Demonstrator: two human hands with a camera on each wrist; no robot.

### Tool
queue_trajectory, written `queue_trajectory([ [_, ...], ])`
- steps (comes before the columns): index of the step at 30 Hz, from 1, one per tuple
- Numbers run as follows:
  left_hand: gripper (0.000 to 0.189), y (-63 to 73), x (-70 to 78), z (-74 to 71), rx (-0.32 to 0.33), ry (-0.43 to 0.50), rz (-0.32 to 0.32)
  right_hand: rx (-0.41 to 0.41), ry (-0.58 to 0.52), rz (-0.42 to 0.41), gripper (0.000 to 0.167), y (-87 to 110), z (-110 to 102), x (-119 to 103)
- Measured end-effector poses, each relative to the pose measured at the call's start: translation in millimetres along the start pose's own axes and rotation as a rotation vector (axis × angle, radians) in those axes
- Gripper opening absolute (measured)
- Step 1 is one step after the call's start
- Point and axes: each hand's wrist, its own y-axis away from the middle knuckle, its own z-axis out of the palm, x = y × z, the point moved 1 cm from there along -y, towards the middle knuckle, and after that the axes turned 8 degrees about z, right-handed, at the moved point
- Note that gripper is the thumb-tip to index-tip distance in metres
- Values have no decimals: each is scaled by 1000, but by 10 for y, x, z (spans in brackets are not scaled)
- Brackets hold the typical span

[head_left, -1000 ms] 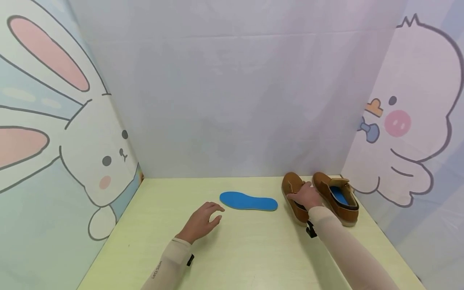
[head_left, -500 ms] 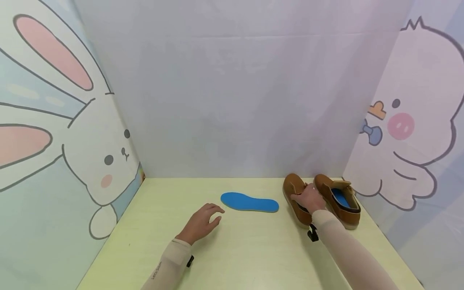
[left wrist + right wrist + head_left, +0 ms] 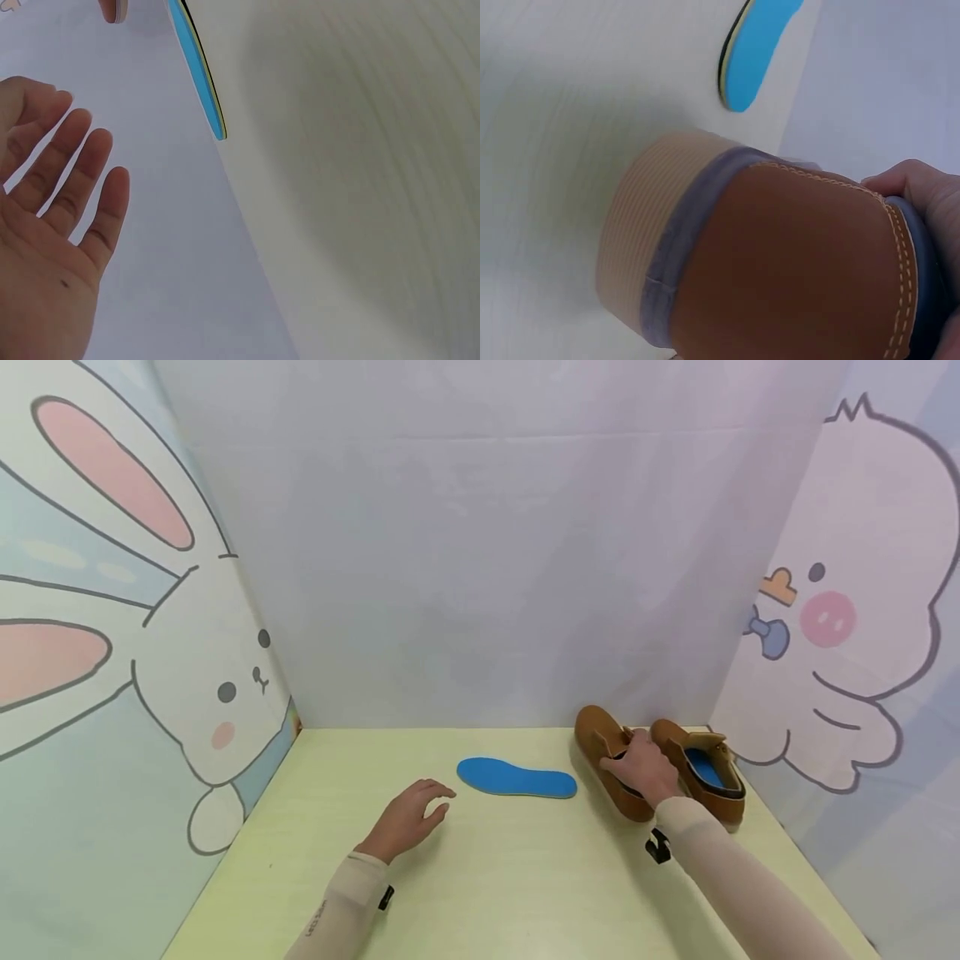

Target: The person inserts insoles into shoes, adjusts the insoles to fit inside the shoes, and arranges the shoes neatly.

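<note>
My right hand point(image 3: 643, 768) grips a brown shoe point(image 3: 595, 727) at its opening, thumb on the near side and fingers over the far side. In the right wrist view the heel of this shoe point(image 3: 787, 262) shows orange stitching and a ribbed tan sole, with a soft shadow on the table beneath. My left hand point(image 3: 405, 818) hovers over the table with loosely bent fingers, holding nothing. Just beyond its fingertips a blue insole point(image 3: 517, 778) lies flat. The matching brown shoe point(image 3: 723, 797) stands right of my right hand, a blue insole visible inside it.
The pale yellow-green table point(image 3: 510, 877) ends against a plain grey-white back cloth point(image 3: 480, 585). Printed side panels flank it, a rabbit point(image 3: 202, 685) on the left and a round white character point(image 3: 847, 610) on the right. The second shoe stands close to the right panel.
The shoe in my right hand has come up off the table, its toe shifting up and left. My left hand has drawn back slightly. The loose insole and other shoe stay put.
</note>
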Motion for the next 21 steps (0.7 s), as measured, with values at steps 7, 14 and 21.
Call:
queue_trajectory([
  [7, 21, 11, 11, -19, -7, 17, -13, -5, 47, -114, 92, 147, 2, -302],
  [14, 22, -8, 36, -44, -8, 43, 2, 0, 84, -242, 87, 298, 157, -574],
  [21, 22, -36, 41, -30, 6, 52, 12, -31, 141, -358, 86, 509, 343, -816],
])
